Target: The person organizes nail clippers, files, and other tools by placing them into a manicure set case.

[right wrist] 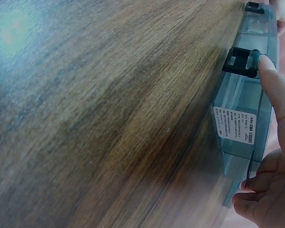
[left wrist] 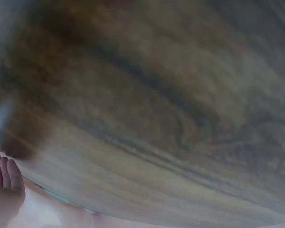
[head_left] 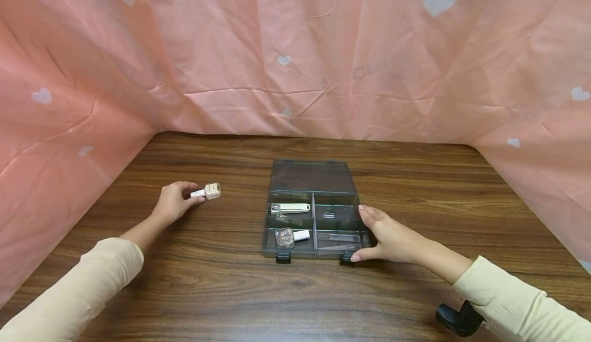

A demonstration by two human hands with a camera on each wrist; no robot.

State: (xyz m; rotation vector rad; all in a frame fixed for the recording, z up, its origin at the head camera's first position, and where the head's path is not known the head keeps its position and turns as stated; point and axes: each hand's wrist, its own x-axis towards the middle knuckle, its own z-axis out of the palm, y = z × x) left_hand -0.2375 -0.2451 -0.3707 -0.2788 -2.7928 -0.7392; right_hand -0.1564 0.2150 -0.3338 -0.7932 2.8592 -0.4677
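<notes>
My left hand (head_left: 174, 201) pinches the white cap of a nail polish bottle (head_left: 213, 190) with a pale beige body, at the left of the table. A dark see-through compartment box (head_left: 315, 252) lies near the middle, its lid (head_left: 311, 177) open towards the back. My right hand (head_left: 392, 234) grips the box's right side, thumb at the front corner by a black latch (right wrist: 241, 61). In the left compartments are a pale nail clipper (head_left: 290, 208) and a glittery nail polish bottle (head_left: 284, 238) with a white cap. Slim grey tools (head_left: 339, 237) lie front right.
The wood-grain table (head_left: 240, 290) is enclosed by pink cloth (head_left: 309, 111) with white hearts at the back and sides. Near the right sleeve (head_left: 503, 285) is a black device (head_left: 457, 319). A white label (right wrist: 235, 126) sticks to the box's side.
</notes>
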